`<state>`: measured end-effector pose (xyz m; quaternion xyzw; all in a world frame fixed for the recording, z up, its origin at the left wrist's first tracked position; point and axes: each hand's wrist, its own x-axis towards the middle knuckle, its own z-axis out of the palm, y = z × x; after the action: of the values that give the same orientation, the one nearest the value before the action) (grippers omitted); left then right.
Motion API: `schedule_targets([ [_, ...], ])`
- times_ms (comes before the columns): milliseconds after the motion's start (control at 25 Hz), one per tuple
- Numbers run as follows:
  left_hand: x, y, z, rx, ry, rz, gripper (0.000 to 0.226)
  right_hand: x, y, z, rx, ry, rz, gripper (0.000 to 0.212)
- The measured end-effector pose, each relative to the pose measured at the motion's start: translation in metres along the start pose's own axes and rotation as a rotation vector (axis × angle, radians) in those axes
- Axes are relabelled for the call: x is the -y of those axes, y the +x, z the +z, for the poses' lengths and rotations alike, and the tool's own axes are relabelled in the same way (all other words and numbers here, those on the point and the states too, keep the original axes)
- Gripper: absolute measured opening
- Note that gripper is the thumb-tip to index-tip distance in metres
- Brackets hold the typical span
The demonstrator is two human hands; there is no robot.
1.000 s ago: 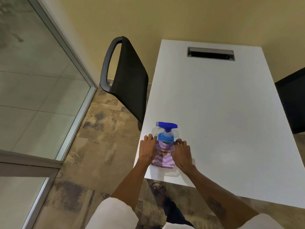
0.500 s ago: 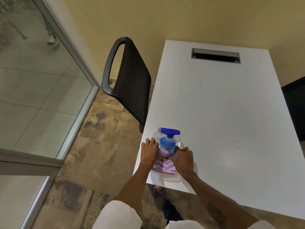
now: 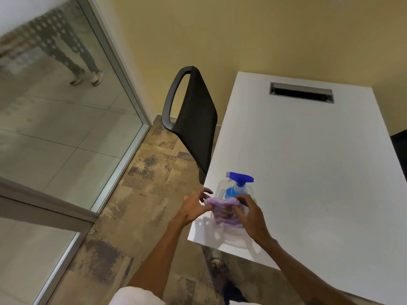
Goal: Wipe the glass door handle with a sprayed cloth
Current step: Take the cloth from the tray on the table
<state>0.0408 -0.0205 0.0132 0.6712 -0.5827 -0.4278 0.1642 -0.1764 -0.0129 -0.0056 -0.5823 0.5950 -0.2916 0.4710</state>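
A purple striped cloth [image 3: 222,210] hangs just above the near left corner of the white table [image 3: 308,164], held between both hands. My left hand [image 3: 193,206] pinches its left end and my right hand [image 3: 250,215] grips its right side. Right behind the cloth stands a clear spray bottle [image 3: 236,188] with a blue trigger head and blue liquid, its lower part hidden by the cloth. The glass door [image 3: 55,128] with its metal frame is on the left; no handle shows in view.
A black chair [image 3: 193,119] stands against the table's left side. A metal cable slot [image 3: 301,92] sits at the table's far end. Another dark chair [image 3: 399,150] is at the right edge. Behind the glass, a person's legs [image 3: 72,56] are visible.
Both hands have closed on the cloth and lifted it off the table beside the bottle. The view has tilted up, and a person's legs now show behind the glass.
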Motion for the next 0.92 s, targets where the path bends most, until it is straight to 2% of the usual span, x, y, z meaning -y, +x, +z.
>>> schedule_targets([
  [80,0.004,-0.014,-0.023,0.031,-0.160,0.003,0.045,0.022,-0.004,0.007,-0.026,0.003,-0.082,0.018],
  [160,0.008,-0.033,-0.048,0.020,-0.316,0.037,0.047,0.052,-0.008,0.011,0.033,0.080,-0.143,0.022],
  [280,0.012,-0.063,-0.081,-0.121,-0.532,0.094,0.062,0.099,-0.008,0.024,0.087,0.271,-0.167,0.018],
  [360,0.016,-0.083,-0.100,-0.210,-0.687,0.135,0.080,0.134,-0.008,0.038,0.105,0.414,-0.202,0.017],
  [440,0.015,-0.100,-0.119,-0.255,-0.874,0.158,0.105,0.168,-0.008,0.052,0.179,0.490,-0.276,0.030],
  [520,0.012,-0.117,-0.136,-0.248,-1.108,0.109,0.133,0.199,-0.010,0.067,0.255,0.605,-0.294,0.031],
  [560,0.010,-0.125,-0.143,-0.219,-1.213,0.102,0.139,0.212,-0.011,0.076,0.282,0.649,-0.303,0.029],
  [600,0.007,-0.133,-0.149,-0.185,-1.295,0.114,0.136,0.222,-0.010,0.085,0.290,0.674,-0.309,0.026],
  [680,0.004,-0.147,-0.158,-0.165,-1.372,0.138,0.117,0.238,-0.012,0.103,0.286,0.705,-0.313,0.023],
  [840,0.009,-0.172,-0.172,-0.271,-1.382,0.118,0.107,0.259,-0.020,0.131,0.358,0.744,-0.326,0.034],
  [920,0.014,-0.182,-0.176,-0.339,-1.340,0.100,0.095,0.266,-0.024,0.143,0.390,0.729,-0.334,0.040],
])
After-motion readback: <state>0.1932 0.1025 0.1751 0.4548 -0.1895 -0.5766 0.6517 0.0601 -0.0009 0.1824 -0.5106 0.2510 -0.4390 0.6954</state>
